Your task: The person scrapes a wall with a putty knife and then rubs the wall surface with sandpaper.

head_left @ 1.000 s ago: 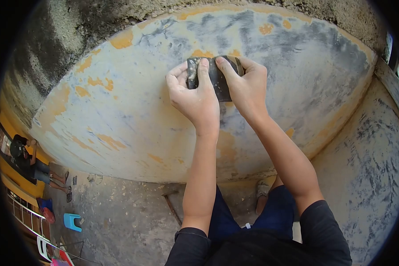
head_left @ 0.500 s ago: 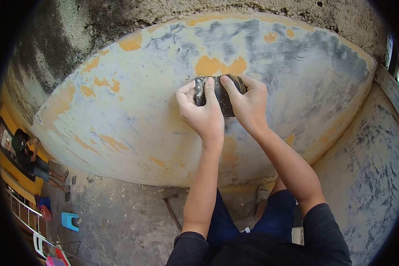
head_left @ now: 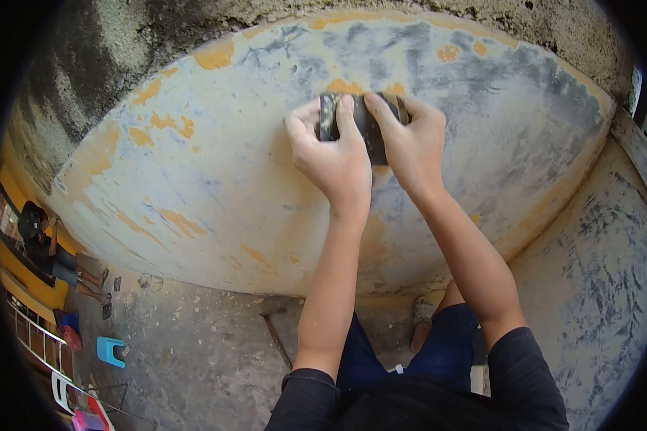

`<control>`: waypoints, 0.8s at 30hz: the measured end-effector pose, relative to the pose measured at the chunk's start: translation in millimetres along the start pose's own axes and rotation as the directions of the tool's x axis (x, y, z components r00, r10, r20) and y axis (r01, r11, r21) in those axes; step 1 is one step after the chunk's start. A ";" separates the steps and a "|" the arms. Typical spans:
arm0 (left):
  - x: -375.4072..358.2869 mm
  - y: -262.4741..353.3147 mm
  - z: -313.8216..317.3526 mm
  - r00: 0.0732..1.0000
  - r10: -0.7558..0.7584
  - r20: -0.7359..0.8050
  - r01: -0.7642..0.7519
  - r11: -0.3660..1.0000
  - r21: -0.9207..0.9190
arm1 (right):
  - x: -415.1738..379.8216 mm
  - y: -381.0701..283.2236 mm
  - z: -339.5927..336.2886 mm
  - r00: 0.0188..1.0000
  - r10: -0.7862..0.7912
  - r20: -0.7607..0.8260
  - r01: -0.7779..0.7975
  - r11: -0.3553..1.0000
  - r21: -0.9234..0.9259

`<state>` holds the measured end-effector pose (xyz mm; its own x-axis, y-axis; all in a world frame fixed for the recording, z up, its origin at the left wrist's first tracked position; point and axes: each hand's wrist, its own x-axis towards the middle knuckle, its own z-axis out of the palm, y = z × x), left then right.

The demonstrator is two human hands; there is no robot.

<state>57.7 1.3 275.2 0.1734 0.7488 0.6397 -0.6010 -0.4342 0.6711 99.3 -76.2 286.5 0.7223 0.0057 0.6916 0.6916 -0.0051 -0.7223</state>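
**Both hands clamped on the sanding block**

Head view: your left hand [head_left: 332, 161] and right hand [head_left: 408, 147] are both pressed shut around the dark sanding block [head_left: 359, 122], fingers on top, holding it flat against the wall [head_left: 216, 165], probably for even pressure. It sits far up, over an orange patch. Down left, a blue stool [head_left: 111, 350] and a seated person [head_left: 47, 251].

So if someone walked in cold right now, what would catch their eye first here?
Both hands, left hand and right hand, press a dark sanding block flat against the upper middle of a big pale wall panel blotched grey and orange. Far lower left, a seated person and a small blue stool on the concrete floor.
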 end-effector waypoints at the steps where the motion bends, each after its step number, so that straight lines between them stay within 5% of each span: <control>1: 2.8 5.3 1.7 1.000 -0.010 -0.003 0.010 0.999 -0.036 | -2.5 1.0 -0.4 1.000 0.007 0.002 -0.007 1.000 -0.002; 8: -33.7 -33.2 -8.7 0.999 0.047 0.028 -0.049 0.995 0.088 | -31.9 24.8 -7.6 0.996 0.085 -0.019 -0.082 0.989 0.122; 11: -27.9 -21.2 -3.5 0.999 0.030 0.039 -0.037 0.982 0.185 | -20.9 18.2 -10.2 0.999 0.014 -0.042 -0.012 0.999 0.035; 14: -12.2 -1.2 5.9 1.000 0.009 0.018 -0.009 1.000 0.017 | -4.9 3.9 -11.2 0.994 0.108 0.023 -0.110 0.990 0.083; 17: -23.0 -20.9 3.7 0.991 0.132 -0.024 -0.130 0.989 0.064 | -11.0 20.0 -17.1 0.999 0.037 0.022 -0.036 0.998 -0.046; 18: -32.9 -28.2 -0.6 0.996 0.090 -0.004 -0.089 0.995 0.048 | -20.7 25.9 -12.1 0.999 0.015 -0.034 -0.012 0.994 0.108; 22: -37.3 -25.3 1.8 0.999 -0.021 0.031 0.018 0.995 0.094 | -22.2 27.5 -16.6 0.994 0.110 -0.004 -0.109 0.989 0.104; 24: -21.8 -15.8 11.6 0.990 0.136 -0.043 -0.134 0.990 0.030 | -8.3 9.3 -17.6 0.999 0.035 -0.018 -0.034 0.999 0.034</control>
<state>72.5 -14.0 255.0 0.0569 0.7037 0.7082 -0.5951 -0.5456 0.5900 99.7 -93.9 274.2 0.7460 -0.0127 0.6658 0.6658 0.0282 -0.7456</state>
